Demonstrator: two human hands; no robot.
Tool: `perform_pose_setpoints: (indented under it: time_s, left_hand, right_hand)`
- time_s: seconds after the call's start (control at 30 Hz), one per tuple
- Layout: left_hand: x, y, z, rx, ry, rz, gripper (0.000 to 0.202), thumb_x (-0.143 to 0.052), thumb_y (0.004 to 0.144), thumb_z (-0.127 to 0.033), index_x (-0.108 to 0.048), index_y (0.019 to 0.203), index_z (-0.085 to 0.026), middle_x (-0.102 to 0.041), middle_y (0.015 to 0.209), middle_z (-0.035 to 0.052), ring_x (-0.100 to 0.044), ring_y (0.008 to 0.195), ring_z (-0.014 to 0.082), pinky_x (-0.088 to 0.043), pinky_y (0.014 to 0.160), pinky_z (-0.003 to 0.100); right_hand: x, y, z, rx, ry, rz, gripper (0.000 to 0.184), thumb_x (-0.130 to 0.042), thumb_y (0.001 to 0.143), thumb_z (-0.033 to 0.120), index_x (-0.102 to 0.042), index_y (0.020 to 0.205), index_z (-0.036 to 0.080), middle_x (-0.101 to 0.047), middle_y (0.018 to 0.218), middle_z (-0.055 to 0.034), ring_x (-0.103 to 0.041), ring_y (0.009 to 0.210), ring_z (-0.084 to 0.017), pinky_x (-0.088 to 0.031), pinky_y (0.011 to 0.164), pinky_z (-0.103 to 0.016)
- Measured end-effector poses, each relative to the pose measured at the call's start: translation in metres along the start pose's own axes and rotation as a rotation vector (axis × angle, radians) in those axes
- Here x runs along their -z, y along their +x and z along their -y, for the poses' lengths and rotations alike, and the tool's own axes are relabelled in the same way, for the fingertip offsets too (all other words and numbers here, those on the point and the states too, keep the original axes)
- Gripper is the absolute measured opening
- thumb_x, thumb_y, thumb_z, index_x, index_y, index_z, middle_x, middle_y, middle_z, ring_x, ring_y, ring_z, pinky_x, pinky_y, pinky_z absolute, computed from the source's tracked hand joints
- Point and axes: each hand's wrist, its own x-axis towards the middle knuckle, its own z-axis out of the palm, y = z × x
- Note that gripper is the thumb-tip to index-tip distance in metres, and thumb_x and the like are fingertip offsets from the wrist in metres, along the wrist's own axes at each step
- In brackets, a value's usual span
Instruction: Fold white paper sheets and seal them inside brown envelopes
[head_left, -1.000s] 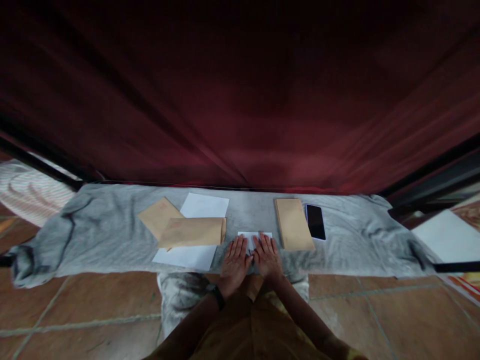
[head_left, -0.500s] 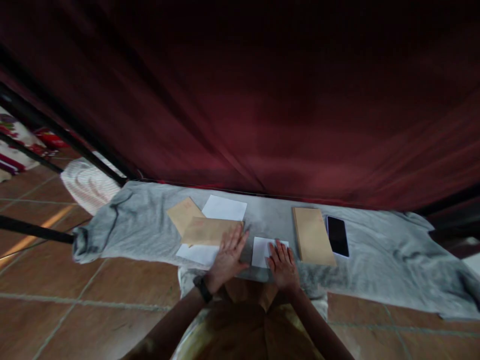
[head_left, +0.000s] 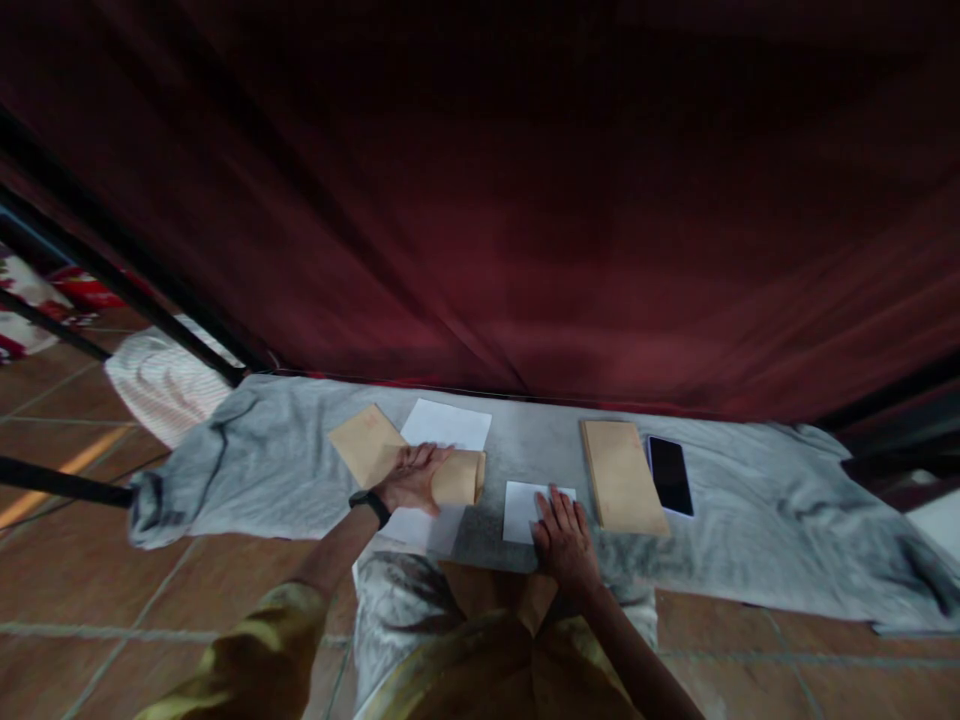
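Head view: grey cloth [head_left: 772,510] bears small white paper [head_left: 519,512] before red curtain [head_left: 525,270].

Left hand [head_left: 409,480] on brown envelopes [head_left: 459,480], right hand [head_left: 564,542] on small white paper [head_left: 519,512].

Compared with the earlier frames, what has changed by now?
The left hand has moved leftward from the small paper onto the left envelopes; whether it grips is unclear. The right hand stays on the paper; the right stack and phone lie as before.
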Motion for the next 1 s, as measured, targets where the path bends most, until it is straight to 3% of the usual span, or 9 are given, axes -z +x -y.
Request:
perform_pose_setpoints:
  time_s: [0.23, 0.37, 0.5, 0.6, 0.7, 0.87, 1.0]
  left_hand:
    - [0.014, -0.018, -0.01, -0.111, -0.023, -0.291, 0.126, -0.086, 0.054, -0.047, -0.016, 0.158, -0.029, -0.047, 0.142, 0.0132, -0.042, 0.133, 0.0348, -0.023, 0.115, 0.05]
    - [0.013, -0.032, -0.033, -0.121, -0.076, -0.466, 0.125, -0.084, 0.059, -0.049, -0.012, 0.159, -0.027, -0.044, 0.146, 0.0146, -0.042, 0.132, 0.0352, -0.028, 0.111, 0.051]
    - [0.011, -0.044, -0.06, -0.164, -0.022, -0.554, 0.116, -0.083, 0.063, -0.05, -0.021, 0.157, -0.024, -0.047, 0.142, 0.0165, -0.042, 0.133, 0.0366, -0.025, 0.113, 0.054]
    - [0.01, -0.047, -0.078, -0.173, 0.043, -0.574, 0.107, -0.083, 0.065, -0.05, -0.03, 0.155, -0.025, -0.048, 0.142, 0.0168, -0.039, 0.136, 0.0375, -0.02, 0.116, 0.057]
    - [0.006, -0.047, -0.093, -0.153, 0.075, -0.584, 0.106, -0.082, 0.065, -0.053, -0.032, 0.154, -0.026, -0.049, 0.141, 0.0166, -0.04, 0.136, 0.0374, -0.019, 0.116, 0.06]
    - [0.003, -0.052, -0.115, -0.198, 0.087, -0.597, 0.103, -0.078, 0.069, -0.062, -0.032, 0.154, -0.029, -0.048, 0.144, 0.0164, -0.038, 0.139, 0.0369, -0.017, 0.117, 0.062]
    - [0.007, -0.059, -0.131, -0.252, 0.097, -0.599, 0.097, -0.074, 0.073, -0.062, -0.03, 0.155, -0.033, -0.046, 0.145, 0.0154, -0.037, 0.14, 0.0363, -0.017, 0.117, 0.063]
  right_hand:
    - [-0.008, 0.0, -0.002, -0.009, 0.022, -0.024, 0.051, -0.045, 0.101, 0.034, -0.044, 0.151, 0.02, -0.041, 0.157, -0.0135, -0.043, 0.14, -0.03, -0.028, 0.116, -0.05]
    - [-0.01, -0.001, -0.003, -0.012, 0.059, -0.025, 0.051, -0.044, 0.101, 0.033, -0.045, 0.15, 0.021, -0.041, 0.156, -0.0133, -0.042, 0.141, -0.03, -0.028, 0.116, -0.05]
    - [-0.006, 0.002, -0.006, -0.038, 0.209, -0.031, 0.046, -0.042, 0.101, 0.031, -0.051, 0.145, 0.02, -0.044, 0.155, -0.0134, -0.041, 0.142, -0.029, -0.032, 0.116, -0.052]
    - [0.009, 0.009, -0.01, -0.125, 0.462, -0.079, 0.045, -0.038, 0.1, 0.031, -0.055, 0.14, 0.02, -0.049, 0.151, -0.0124, -0.044, 0.14, -0.026, -0.04, 0.112, -0.049]
    - [0.033, 0.019, -0.011, -0.249, 0.784, -0.071, 0.041, -0.038, 0.1, 0.034, -0.061, 0.133, 0.026, -0.062, 0.138, -0.0077, -0.057, 0.128, -0.022, -0.047, 0.107, -0.043]
    - [0.072, 0.039, -0.006, -0.347, 1.16, 0.065, 0.033, -0.049, 0.093, 0.04, -0.072, 0.113, 0.026, -0.073, 0.115, -0.0055, -0.068, 0.107, -0.022, -0.052, 0.099, -0.04]
    - [0.094, 0.048, -0.007, -0.22, 1.19, 0.288, 0.035, -0.048, 0.091, 0.038, -0.075, 0.107, 0.022, -0.075, 0.104, -0.0052, -0.069, 0.101, -0.023, -0.054, 0.094, -0.039]
